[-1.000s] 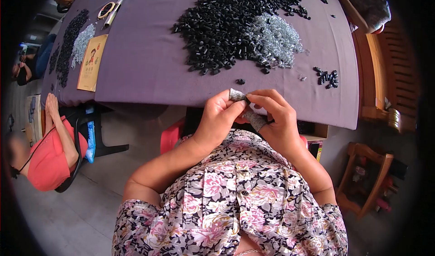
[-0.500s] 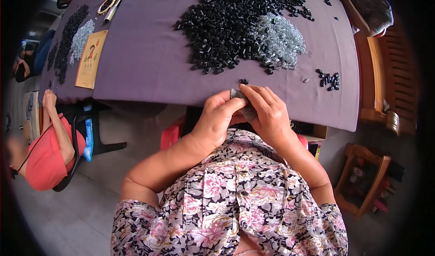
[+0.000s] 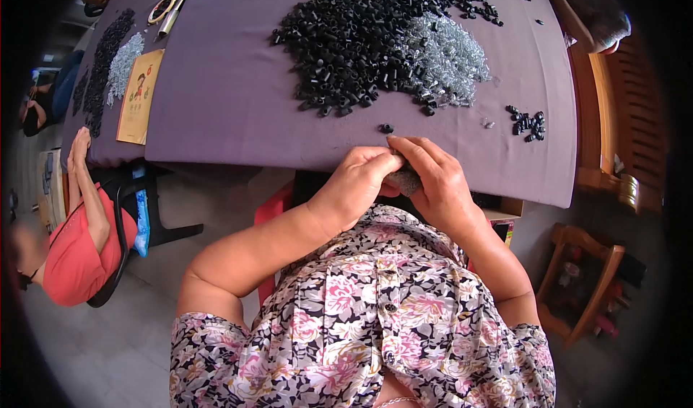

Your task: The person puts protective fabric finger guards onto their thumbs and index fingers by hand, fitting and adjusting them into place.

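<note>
At the front edge of the table, my left hand (image 3: 361,181) and my right hand (image 3: 439,179) meet with their fingertips together. A rough grey piece that looks like cloth (image 3: 407,181) shows between them, partly covered by my right fingers. My left thumb and fingers are pinched closed against my right hand; whatever small thing may sit at the fingertips is hidden. Just beyond my fingers lies one small black cap (image 3: 387,129). Farther up the table spreads a big heap of black caps (image 3: 339,47), with a pile of clear small pieces (image 3: 447,62) against its right side.
A small group of black caps (image 3: 529,124) lies right on the purple tablecloth (image 3: 224,83). Left are a yellow booklet (image 3: 139,98), a tape roll (image 3: 162,10) and more piles. A person in red (image 3: 83,242) sits left; a wooden chair (image 3: 577,285) stands right.
My hands have shifted slightly right and closed more tightly together, covering the upper part of the grey piece. The person at left has raised their hands a little.
</note>
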